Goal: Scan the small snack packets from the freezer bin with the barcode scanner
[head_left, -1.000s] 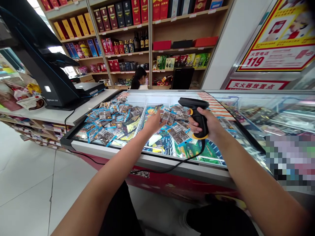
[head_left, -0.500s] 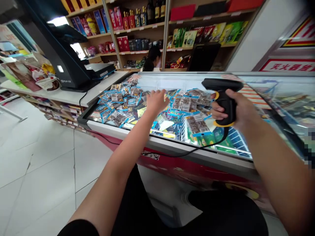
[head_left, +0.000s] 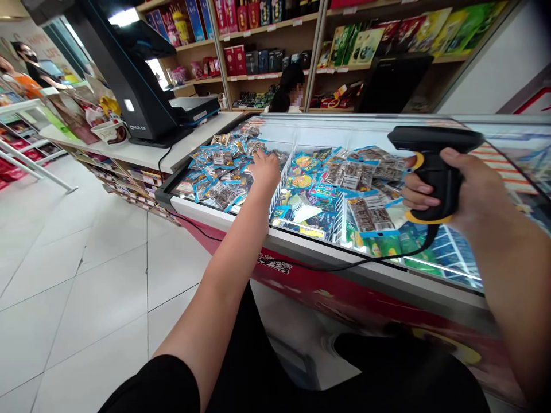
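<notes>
My right hand [head_left: 473, 186] is wrapped around the grip of a black and yellow barcode scanner [head_left: 434, 172], raised above the right part of the chest freezer. The scanner's black cable [head_left: 365, 261] hangs in a curve along the freezer's front edge. My left hand [head_left: 266, 171] reaches over the glass top to the right side of a pile of small blue-edged snack packets [head_left: 221, 172]. Its fingers are apart and touch or hover over the packets; their tips are partly hidden. A second group of snack packets [head_left: 350, 172] lies between my hands.
The chest freezer [head_left: 344, 252] holds bagged goods in wire baskets under its glass. At left, a counter [head_left: 159, 152] carries a black checkout scale [head_left: 146, 109]. A person [head_left: 286, 92] is low behind the freezer, before stocked shelves [head_left: 271, 51]. More people stand far left.
My left hand has moved left across the glass, from the gap between the packet groups to the left pile. The view has turned left. My right hand still holds the scanner up.
</notes>
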Motion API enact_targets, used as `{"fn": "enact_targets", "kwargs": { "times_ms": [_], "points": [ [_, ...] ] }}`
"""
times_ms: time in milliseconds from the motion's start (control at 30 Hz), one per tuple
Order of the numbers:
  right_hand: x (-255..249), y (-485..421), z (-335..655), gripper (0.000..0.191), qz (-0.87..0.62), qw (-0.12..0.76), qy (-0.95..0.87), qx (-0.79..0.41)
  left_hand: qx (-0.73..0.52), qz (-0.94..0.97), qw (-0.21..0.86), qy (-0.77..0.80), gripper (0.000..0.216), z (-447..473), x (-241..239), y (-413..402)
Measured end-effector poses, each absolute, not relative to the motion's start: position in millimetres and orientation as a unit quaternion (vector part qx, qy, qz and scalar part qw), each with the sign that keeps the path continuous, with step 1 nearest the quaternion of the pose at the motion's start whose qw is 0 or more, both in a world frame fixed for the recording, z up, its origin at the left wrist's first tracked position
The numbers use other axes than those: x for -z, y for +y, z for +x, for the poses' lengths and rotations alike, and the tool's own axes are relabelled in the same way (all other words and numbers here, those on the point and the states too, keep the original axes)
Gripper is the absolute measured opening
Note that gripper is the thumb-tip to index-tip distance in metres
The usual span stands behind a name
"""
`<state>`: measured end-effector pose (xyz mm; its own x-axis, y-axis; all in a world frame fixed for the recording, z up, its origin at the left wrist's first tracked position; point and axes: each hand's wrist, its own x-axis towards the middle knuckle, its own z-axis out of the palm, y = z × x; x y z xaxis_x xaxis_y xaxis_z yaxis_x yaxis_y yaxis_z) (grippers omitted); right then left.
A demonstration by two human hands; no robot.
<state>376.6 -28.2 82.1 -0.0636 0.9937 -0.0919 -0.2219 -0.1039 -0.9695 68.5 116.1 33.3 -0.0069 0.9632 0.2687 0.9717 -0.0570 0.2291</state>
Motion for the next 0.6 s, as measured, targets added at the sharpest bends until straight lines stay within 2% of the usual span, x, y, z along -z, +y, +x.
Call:
{"fn": "enact_targets", "kwargs": {
  "times_ms": [167, 400, 600],
  "points": [
    [-79, -26, 384, 0.031, -0.422, 0.511, -0.447, -0.601, 0.266, -0.809, -0.036, -0.523, 0.025, 92, -42, 116],
    [-75, -24, 385, 0.041, -0.423, 0.472, -0.474, -0.611, 0.552, -0.703, -0.146, -0.424, 0.021, 109, -43, 122],
    [-68, -22, 383, 0.045, -0.453, 0.374, -0.521, -0.618, 0.59, -0.618, -0.262, -0.448, 0.014, 105, -42, 133]
  ]
}}
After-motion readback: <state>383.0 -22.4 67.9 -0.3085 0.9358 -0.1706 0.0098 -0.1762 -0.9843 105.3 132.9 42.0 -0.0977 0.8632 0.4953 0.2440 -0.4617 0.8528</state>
